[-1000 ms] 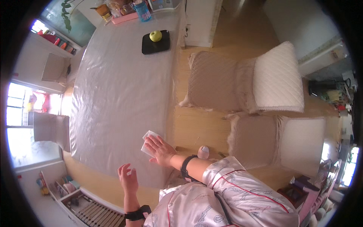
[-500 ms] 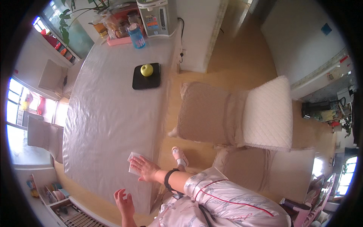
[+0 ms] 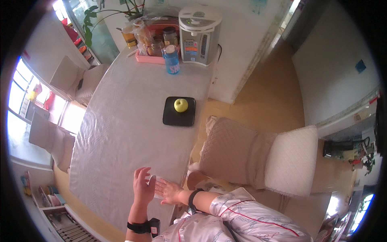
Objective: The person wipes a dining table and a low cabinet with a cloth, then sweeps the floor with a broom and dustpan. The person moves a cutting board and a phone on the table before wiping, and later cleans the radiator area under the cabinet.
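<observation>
On the clear-covered table (image 3: 125, 133), my right hand (image 3: 171, 192) lies flat with fingers stretched out. Under and beside its fingers is a thin white folded sheet (image 3: 163, 180), mostly hidden; whether it is paper or cloth I cannot tell. My left hand (image 3: 143, 186) is just left of it, thumb toward the right fingertips, its fingers loosely bent and apart. Nothing shows in the left hand. Farther up the table, a yellow-green apple (image 3: 181, 105) rests on a square black plate (image 3: 179, 119), away from both hands.
At the table's far end stand a blue bottle (image 3: 171, 60), a pink basket (image 3: 149, 59) with jars and bags, and a grey-white water dispenser (image 3: 200, 36). Covered chairs (image 3: 234, 149) line the right side; others (image 3: 48, 137) stand to the left.
My left hand has moved up and right, close beside the right hand. The right hand still lies on the white sheet. The view has shifted, so the far table end shows more.
</observation>
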The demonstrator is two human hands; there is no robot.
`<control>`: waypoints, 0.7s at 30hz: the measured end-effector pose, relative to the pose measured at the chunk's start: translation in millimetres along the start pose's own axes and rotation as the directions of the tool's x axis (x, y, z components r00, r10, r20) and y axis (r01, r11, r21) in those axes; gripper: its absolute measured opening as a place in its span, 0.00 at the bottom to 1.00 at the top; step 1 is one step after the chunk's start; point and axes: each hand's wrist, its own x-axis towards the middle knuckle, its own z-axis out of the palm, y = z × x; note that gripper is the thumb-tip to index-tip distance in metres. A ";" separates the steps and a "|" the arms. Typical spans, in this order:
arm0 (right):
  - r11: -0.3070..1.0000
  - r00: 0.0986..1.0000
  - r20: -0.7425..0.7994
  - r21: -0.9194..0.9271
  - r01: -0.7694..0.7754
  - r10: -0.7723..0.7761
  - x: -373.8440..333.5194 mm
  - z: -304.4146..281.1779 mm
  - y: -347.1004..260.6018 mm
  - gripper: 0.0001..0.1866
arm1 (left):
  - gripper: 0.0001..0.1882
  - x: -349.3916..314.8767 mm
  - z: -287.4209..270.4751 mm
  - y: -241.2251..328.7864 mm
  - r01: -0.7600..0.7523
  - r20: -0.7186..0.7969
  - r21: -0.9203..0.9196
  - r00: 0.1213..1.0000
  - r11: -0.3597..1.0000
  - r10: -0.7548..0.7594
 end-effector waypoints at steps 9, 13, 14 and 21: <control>0.983 0.981 -0.122 0.077 0.164 -0.154 16.2 2.0 33.4 0.39 | 0.15 1.3 9.4 -46.1 0.204 0.075 -0.151 0.978 0.967 -0.194; 0.963 0.959 -0.162 0.092 0.251 -0.234 26.3 3.3 44.8 0.38 | 0.15 -9.1 7.0 -57.2 0.344 0.124 -0.315 0.939 0.884 -0.321; 0.966 0.966 -0.100 0.069 0.247 -0.240 28.9 -0.1 47.2 0.38 | 0.15 -8.6 8.2 -56.8 0.348 0.140 -0.334 0.937 0.876 -0.320; 0.942 0.940 0.120 0.150 0.301 -0.320 29.7 -35.2 83.4 0.30 | 0.21 105.0 86.5 -32.8 0.370 0.156 -0.283 0.928 0.885 -0.339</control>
